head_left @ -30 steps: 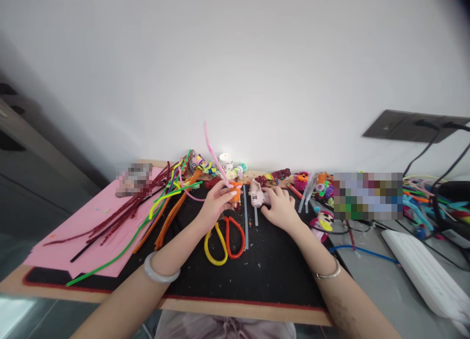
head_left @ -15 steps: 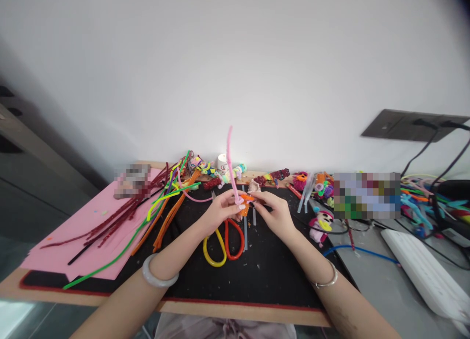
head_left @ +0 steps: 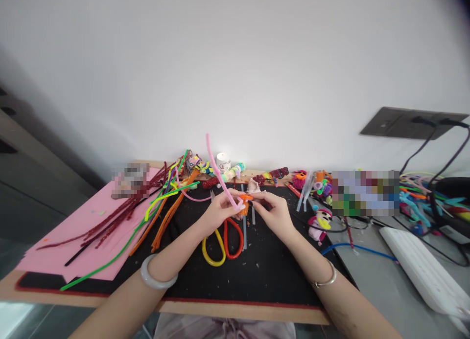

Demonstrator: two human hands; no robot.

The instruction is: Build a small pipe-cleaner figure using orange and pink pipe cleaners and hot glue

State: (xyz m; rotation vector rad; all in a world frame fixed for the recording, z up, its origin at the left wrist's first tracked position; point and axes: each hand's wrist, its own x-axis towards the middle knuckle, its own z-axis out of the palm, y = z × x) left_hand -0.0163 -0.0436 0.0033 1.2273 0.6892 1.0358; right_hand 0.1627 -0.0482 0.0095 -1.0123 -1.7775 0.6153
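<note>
Where the hands meet: left hand has thumb and fingers clamped on the orange piece, and the right hand is pinching its right edge, all over the black mat. Something dark at the right fingertips is too tiny to make out.
Pink stem: likeliest troublemaker imo. It leans up and left from a bend by the left thumb, and it's long, so a quick wrist turn could swing it into the stuff behind or tug it loose. Can't tell if it's fixed on.
Orange squish risk: looks small and soft, so squeezing hard from both sides could bend it.
Scissors: handles just on the near side of the left hand, easy to bump if that hand drops.
Glue gun, I think: right behind the right hand, mostly blocked. If it's hot (no idea), reaching blind could burn a finger.
Clear sticks: on the mat near the hands, might roll if nudged.
Left clutter: dark red stems across pink paper, snag bait for that arm.
Right clutter: little doll near the forearm, white power strip well apart.
</note>
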